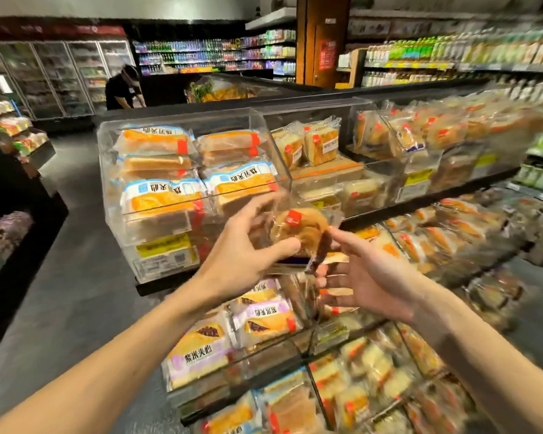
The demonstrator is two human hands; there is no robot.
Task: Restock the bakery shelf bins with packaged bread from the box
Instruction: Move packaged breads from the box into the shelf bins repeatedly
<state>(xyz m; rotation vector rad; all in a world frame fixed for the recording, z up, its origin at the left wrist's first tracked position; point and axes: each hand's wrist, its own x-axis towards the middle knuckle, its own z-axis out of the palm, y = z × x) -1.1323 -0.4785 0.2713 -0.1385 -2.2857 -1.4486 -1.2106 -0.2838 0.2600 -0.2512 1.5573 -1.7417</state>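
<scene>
**Bakery shelf: one wrapped bread in the left hand, in front of the top bins**

Tiered bakery shelf (420,202), black-edged, filling centre and right, stocked on every level seen; right end blurred. Beyond it, long drinks shelving (217,54) along the back and right walls, and a row of glass-door coolers (51,76) at back left. Dark grey floor (76,245) to the left of the shelf.

Top tier: clear acrylic bin (182,118) at the left end, packed with orange-and-blue wrapped loaves (157,195) stacked flat in two columns. Just beside it on the right, a second clear bin (311,112), with a few upright packs of sliced bread (322,145) at the back. Tier below: purple-labelled packs (264,317) lying flat behind a clear front wall.

Person in black (119,89) at back left, bent forward, well apart from the shelf.

Left hand (248,245) up in front of the join between the two top bins, gripping a packaged bread (298,228): thumb curled under the near edge, fingers over the far side, blurred. Pack clear-wrapped, round brown bread inside, red sticker on top; held in the air, not inside any bin.

Right hand (367,277) just beside the pack on its right, palm turned left, fingers spread and holding nothing. Cannot tell whether its index fingertip touches the wrapper.
</scene>
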